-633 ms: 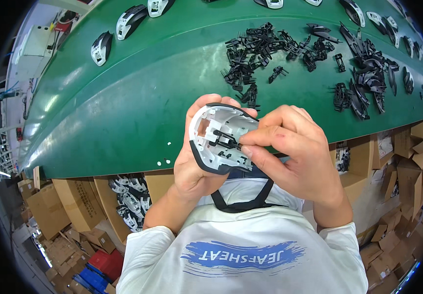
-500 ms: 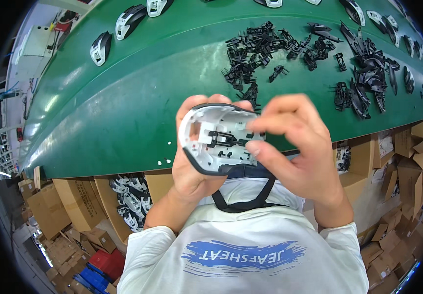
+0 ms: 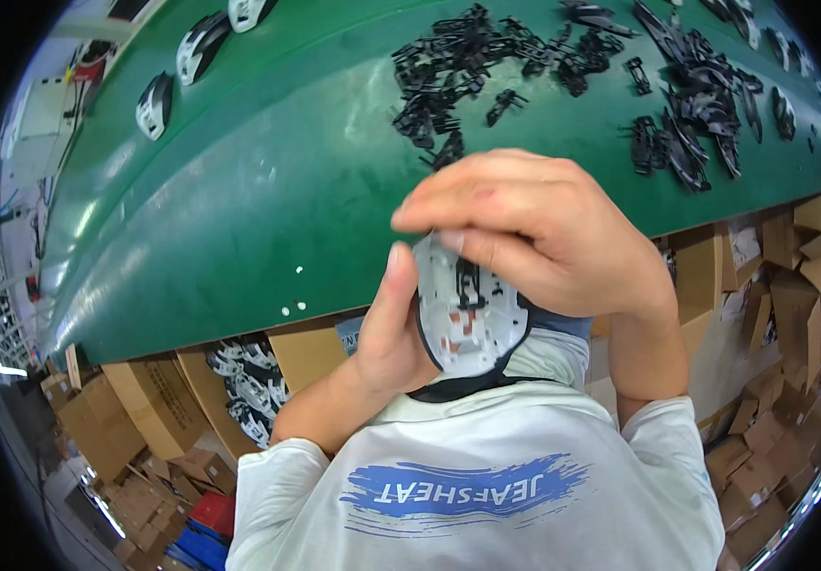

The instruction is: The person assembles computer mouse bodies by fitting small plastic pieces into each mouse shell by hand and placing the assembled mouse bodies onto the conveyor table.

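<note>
I hold a white moulded plastic shell (image 3: 468, 319) with a dark rim, its ribbed inner side facing me, just over the near edge of the green belt (image 3: 239, 190). My left hand (image 3: 382, 333) cups it from the left and below, thumb up along its edge. My right hand (image 3: 534, 233) covers its top, fingers curled over the upper rim and pressing a small black clip (image 3: 468, 284) that sits in the shell's middle. Much of the shell's upper part is hidden under my right hand.
Heaps of small black plastic clips (image 3: 468, 67) and curved black parts (image 3: 696, 124) lie on the far side of the belt. White and black shells (image 3: 203, 43) sit at the belt's far left. Cardboard boxes (image 3: 144, 419) with more shells stand below the belt; more boxes (image 3: 781, 314) at right.
Both hands have brought the shell closer to the camera and turned it more upright. My right hand moved from the shell's right side to over its top.
</note>
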`<action>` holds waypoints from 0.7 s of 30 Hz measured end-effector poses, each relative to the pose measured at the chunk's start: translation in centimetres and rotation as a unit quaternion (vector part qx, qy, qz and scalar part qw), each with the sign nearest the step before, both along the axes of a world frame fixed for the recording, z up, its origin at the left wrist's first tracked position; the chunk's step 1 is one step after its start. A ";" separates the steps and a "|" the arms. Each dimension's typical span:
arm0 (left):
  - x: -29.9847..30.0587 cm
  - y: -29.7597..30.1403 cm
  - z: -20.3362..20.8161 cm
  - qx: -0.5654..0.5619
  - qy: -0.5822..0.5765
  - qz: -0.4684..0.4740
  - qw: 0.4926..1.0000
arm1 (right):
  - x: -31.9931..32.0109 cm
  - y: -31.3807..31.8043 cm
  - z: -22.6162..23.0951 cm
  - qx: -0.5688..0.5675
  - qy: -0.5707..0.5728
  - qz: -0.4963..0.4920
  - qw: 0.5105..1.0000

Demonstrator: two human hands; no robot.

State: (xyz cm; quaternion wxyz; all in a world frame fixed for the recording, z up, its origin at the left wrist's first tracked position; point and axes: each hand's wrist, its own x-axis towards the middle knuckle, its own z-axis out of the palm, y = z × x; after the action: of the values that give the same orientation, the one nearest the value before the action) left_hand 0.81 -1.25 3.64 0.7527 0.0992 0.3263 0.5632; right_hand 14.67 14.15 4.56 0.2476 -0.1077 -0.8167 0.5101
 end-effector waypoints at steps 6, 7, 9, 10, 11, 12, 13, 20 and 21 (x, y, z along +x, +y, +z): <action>-0.6 1.3 -0.4 0.065 0.032 0.121 0.990 | 2.5 -3.0 2.1 0.146 -0.036 -0.145 0.978; -0.8 1.4 -0.5 0.059 0.034 0.124 0.990 | 3.3 -4.2 2.7 0.129 -0.072 -0.112 0.983; -0.9 1.4 -0.8 0.078 0.140 0.097 0.982 | 3.1 -5.1 2.4 0.148 -0.086 -0.102 0.980; -0.8 1.6 -1.1 0.093 0.186 0.099 0.973 | 3.1 -5.3 2.3 0.168 -0.102 -0.100 0.975; -0.7 1.6 -1.2 0.092 0.185 0.095 0.974 | 3.1 -5.4 2.3 0.188 -0.117 -0.100 0.970; -0.7 1.5 -1.3 0.098 0.214 0.102 0.967 | 3.2 -5.5 2.0 0.189 -0.124 -0.087 0.970; -0.6 1.5 -1.4 0.105 0.240 0.106 0.959 | 3.1 -5.6 2.1 0.187 -0.127 -0.094 0.970; -0.4 1.3 -0.9 0.141 0.264 0.107 0.948 | 3.2 -6.1 2.3 0.142 -0.149 -0.076 0.976; -0.3 1.3 -0.9 0.141 0.266 0.106 0.948 | 3.1 -6.3 2.4 0.142 -0.153 -0.078 0.975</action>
State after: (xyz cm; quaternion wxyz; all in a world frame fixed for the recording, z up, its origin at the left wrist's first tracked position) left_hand 0.55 0.04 2.70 0.5532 0.3148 0.4405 0.6331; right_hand 17.80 7.88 6.93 0.1715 -0.2113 -0.8982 0.3453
